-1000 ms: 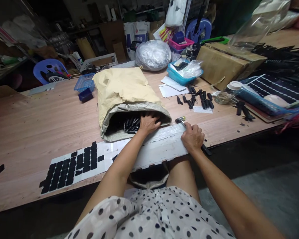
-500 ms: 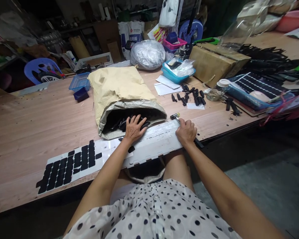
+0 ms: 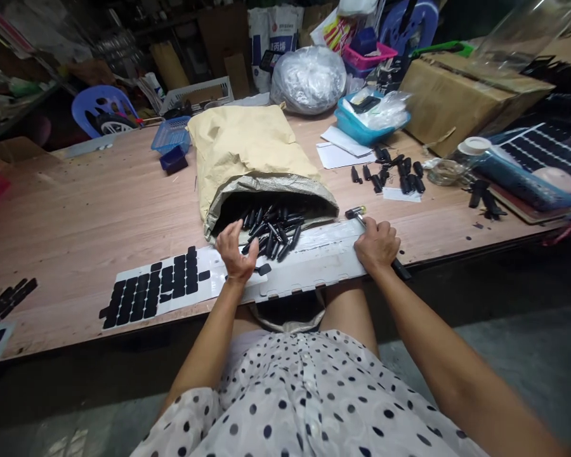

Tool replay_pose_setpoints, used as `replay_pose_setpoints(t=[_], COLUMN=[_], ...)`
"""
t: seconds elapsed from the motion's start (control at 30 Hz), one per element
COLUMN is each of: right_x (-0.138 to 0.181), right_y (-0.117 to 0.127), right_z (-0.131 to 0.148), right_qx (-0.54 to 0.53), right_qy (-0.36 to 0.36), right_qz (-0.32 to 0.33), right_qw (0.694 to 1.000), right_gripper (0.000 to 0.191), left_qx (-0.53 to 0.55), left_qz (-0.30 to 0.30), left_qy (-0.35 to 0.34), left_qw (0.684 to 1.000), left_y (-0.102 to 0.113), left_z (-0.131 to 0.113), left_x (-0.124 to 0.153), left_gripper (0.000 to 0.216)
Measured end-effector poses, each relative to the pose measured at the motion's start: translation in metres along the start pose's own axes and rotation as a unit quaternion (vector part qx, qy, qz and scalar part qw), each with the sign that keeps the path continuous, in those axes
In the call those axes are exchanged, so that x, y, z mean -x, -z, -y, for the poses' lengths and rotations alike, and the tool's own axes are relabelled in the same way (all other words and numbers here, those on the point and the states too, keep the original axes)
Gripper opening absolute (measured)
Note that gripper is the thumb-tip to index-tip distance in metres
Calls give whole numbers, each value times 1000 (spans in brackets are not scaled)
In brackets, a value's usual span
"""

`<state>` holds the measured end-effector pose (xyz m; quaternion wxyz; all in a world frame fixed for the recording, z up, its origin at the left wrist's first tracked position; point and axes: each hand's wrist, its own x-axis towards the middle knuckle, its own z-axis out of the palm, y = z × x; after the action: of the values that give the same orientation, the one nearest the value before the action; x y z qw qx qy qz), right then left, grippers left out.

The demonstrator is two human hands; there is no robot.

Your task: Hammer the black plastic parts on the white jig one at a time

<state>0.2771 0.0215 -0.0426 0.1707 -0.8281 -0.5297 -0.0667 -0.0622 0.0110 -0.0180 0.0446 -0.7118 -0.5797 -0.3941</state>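
A big yellow paper sack (image 3: 252, 139) lies on its side, its mouth facing me. Black pen-shaped plastic parts (image 3: 278, 231) spill from that mouth onto a white board (image 3: 309, 266) along the table edge. My left hand (image 3: 236, 251) is raised at the left of this pile, fingers apart, with nothing visible in it. In my right hand (image 3: 377, 244) is a small hammer (image 3: 355, 212); its yellow-tipped head points away from me and its dark handle sticks out behind the fist. The fist rests on the board's right end.
Left of the board lies a sheet of black stickers (image 3: 152, 289). Loose black parts (image 3: 404, 171) are scattered at the right, near a blue basket (image 3: 371, 120) and a cardboard box (image 3: 471, 95). A small dark blue tray (image 3: 174, 160) sits left of the sack.
My left hand has come out of the sack mouth toward me and left, and black parts now lie spilled on the board. My right hand still grips the hammer. The view has shifted left.
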Motion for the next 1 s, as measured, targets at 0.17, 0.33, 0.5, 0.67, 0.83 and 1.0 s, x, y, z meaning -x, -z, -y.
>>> replay_pose_setpoints(t=[0.17,0.33,0.5,0.67,0.83,1.0], right_x=[0,-1,0,0,1,1], right_y=[0,1,2,3,5,5], right_z=[-2,-2,-1,0,2,0], right_qx=[-14,-7,-2,8,21,12], right_qy=[0,-3,-4,-1,2,-3], right_qz=[-6,-7,1,-1,7,8], right_qw=[1000,1000,1000,1000,1000,1000], right_gripper=[38,39,39,39,40,41], left_qx=[-17,-35,17,80,101,102], left_qz=[115,138,212,278,281,221], left_qy=[16,71,-61,-160,-179,-139], left_qw=[993,987,975,944,937,960], left_y=[26,17,-6,-32,-32,-3], left_z=[-4,-24,-70,-101,-98,-80], left_x=[60,86,87,86,89,101], left_gripper=[66,80,80,66,51,40])
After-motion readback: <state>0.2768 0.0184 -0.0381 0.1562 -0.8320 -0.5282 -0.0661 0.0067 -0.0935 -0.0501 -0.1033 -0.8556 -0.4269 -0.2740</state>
